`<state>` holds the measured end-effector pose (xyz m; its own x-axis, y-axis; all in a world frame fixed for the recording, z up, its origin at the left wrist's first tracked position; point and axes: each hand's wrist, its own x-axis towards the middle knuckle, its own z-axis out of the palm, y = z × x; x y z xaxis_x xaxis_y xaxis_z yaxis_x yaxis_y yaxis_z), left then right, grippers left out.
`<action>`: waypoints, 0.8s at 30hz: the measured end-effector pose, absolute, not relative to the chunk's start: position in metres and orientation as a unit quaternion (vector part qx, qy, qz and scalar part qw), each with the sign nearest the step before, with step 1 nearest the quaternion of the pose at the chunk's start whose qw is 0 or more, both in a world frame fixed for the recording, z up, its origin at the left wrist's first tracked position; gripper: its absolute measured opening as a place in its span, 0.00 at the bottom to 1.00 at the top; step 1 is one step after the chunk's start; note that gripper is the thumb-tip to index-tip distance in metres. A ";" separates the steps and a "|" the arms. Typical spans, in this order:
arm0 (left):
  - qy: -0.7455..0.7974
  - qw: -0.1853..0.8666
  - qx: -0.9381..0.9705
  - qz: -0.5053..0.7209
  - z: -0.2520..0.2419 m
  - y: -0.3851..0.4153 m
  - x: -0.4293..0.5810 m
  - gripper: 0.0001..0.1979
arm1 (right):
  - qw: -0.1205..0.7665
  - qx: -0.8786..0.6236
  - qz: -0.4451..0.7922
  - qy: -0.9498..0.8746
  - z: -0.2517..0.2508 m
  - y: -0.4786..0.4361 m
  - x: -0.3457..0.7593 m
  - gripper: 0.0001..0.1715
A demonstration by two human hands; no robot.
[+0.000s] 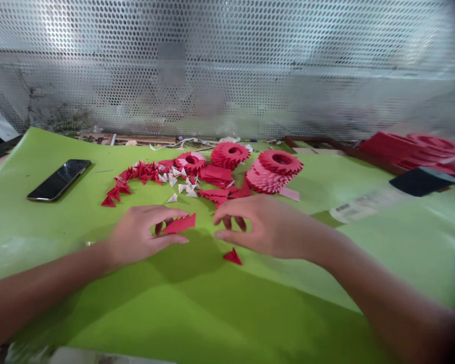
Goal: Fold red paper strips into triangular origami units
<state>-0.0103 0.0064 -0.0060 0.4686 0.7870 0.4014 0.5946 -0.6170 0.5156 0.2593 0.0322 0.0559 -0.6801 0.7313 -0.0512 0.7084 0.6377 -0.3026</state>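
My left hand pinches a short strip of red folded paper triangles between thumb and fingers. My right hand hovers just right of the strip, holding nothing, with its fingers curled and apart. Below it, a single red paper triangle lies on the green sheet. Farther ahead are a curved chain of red triangles, loose white triangles, and several toothed red-and-pink paper rings, including one lying on its side and a stack.
A black smartphone lies on the sheet at the left. At the right are a barcoded plastic packet, a black flat object and stacked red paper. A perforated metal screen stands behind the table.
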 end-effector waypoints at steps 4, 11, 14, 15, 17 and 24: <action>0.453 0.218 0.816 0.286 -0.004 0.008 -0.007 0.26 | -0.091 -0.472 0.203 -0.853 0.070 0.027 0.264 0.27; 0.474 0.270 0.819 0.180 0.001 0.009 -0.003 0.20 | -0.065 -0.397 0.242 -0.883 0.048 0.030 0.264 0.03; 0.479 0.304 0.805 0.176 -0.001 0.006 -0.005 0.21 | 0.008 -0.345 0.240 -0.907 0.044 0.030 0.261 0.05; 0.484 0.318 0.796 0.177 -0.002 0.005 -0.006 0.21 | 0.027 -0.342 0.239 -0.908 0.043 0.030 0.260 0.05; 0.489 0.352 0.776 0.187 -0.003 0.005 -0.008 0.20 | 0.048 -0.363 0.245 -0.898 0.043 0.030 0.257 0.06; 0.470 0.478 0.704 0.235 -0.007 0.011 -0.010 0.22 | 0.064 -0.371 0.343 -0.861 0.033 0.033 0.249 0.04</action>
